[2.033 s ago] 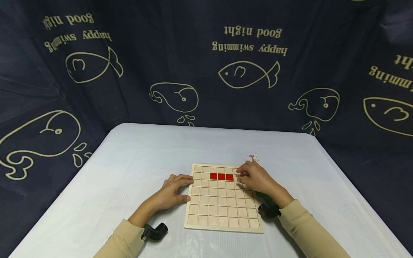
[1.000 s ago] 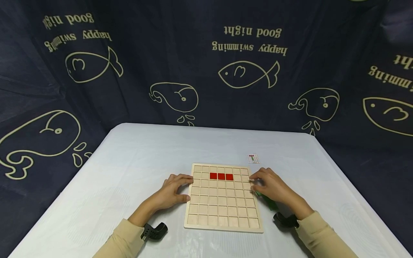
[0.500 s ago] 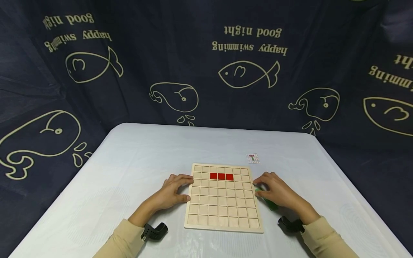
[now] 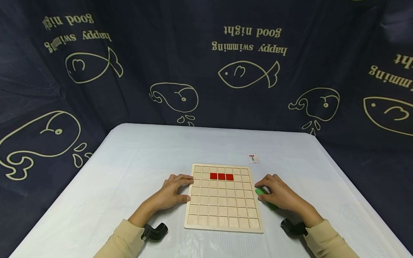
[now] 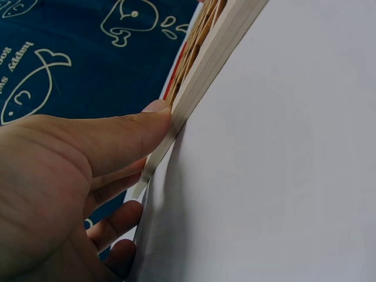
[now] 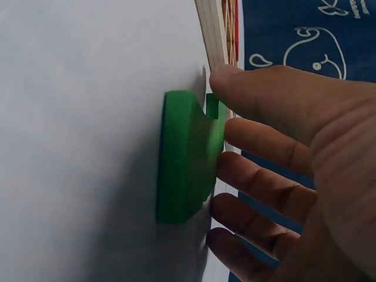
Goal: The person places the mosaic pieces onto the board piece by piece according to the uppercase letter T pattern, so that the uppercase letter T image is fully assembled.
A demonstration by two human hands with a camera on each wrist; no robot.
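Observation:
A pale wooden grid board point(image 4: 222, 201) lies on the table, with three red square tiles point(image 4: 221, 176) side by side in its second row from the far edge. My left hand point(image 4: 170, 192) rests against the board's left edge; in the left wrist view its thumb point(image 5: 132, 132) touches the rim and the other fingers lie loosely bent below. My right hand point(image 4: 277, 191) is just right of the board, over a green block-like piece point(image 6: 182, 158). Its fingers are relaxed, with the fingertips along the piece's far side. From the head view, the hand covers part of this green piece point(image 4: 260, 192).
A small printed grid card point(image 4: 253, 158) with a red and green T shape lies beyond the board's far right corner. The white tabletop point(image 4: 155, 150) meets a dark blue curtain point(image 4: 206, 71) with fish drawings. Black wrist cameras point(image 4: 155, 232) sit under both wrists.
My right hand has moved from over the board's upper right, past its right edge, to the green piece. Left hand, board and red tiles stay as they were.

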